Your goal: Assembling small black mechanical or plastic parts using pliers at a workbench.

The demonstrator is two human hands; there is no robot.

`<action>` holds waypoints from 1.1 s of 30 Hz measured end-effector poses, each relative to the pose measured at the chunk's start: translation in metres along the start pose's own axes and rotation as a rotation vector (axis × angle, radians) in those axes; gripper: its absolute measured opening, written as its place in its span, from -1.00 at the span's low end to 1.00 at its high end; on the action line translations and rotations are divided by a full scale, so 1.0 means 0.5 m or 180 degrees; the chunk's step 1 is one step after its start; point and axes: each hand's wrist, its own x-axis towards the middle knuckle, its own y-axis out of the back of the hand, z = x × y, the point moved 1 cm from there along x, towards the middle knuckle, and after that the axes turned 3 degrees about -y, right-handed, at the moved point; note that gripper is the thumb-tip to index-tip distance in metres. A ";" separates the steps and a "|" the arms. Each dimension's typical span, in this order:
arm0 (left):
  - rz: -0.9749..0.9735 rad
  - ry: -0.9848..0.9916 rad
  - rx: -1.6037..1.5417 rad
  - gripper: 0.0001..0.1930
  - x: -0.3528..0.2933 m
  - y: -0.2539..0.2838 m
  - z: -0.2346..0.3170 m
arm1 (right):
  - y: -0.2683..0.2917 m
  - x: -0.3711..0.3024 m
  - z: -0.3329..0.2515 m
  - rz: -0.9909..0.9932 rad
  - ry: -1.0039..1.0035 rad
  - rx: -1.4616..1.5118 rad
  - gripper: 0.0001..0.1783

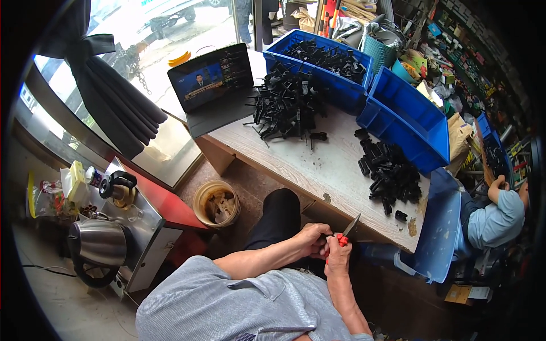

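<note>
Low over our lap, just short of the table edge, our right hand (339,258) is closed around a red-handled tool (342,239), its metal tip angled up and away to the right, clear of our fingers. Our left hand (310,239) meets it from the left with fingers curled in; whether they pinch a small part we cannot tell, as knuckles and handle hide the gap. Holding both so close to the body probably steadies the grip. Ahead and to the right of the hands, a low heap of stubby black pieces (392,173) lies on the pale table (335,165), near its edge, seemingly for short reach. Farther ahead and slightly left spreads a taller heap of spiky black parts (287,105), in front of a blue bin (341,95) full of similar ones, likely its overflow. A second blue bin (398,132) stands beyond the stubby pieces, between them and the wall of goods. Left of the big heap, a tablet (211,79) leans upright, its screen facing us, presumably for watching. Left of our hands, past the knee, a stained bucket (198,206) sits on the floor.
</note>
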 end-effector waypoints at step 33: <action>-0.1169 -0.4792 0.3848 -0.54 -0.091 0.020 0.064 | 0.005 0.036 -0.021 -0.0206 0.0019 0.0711 -0.92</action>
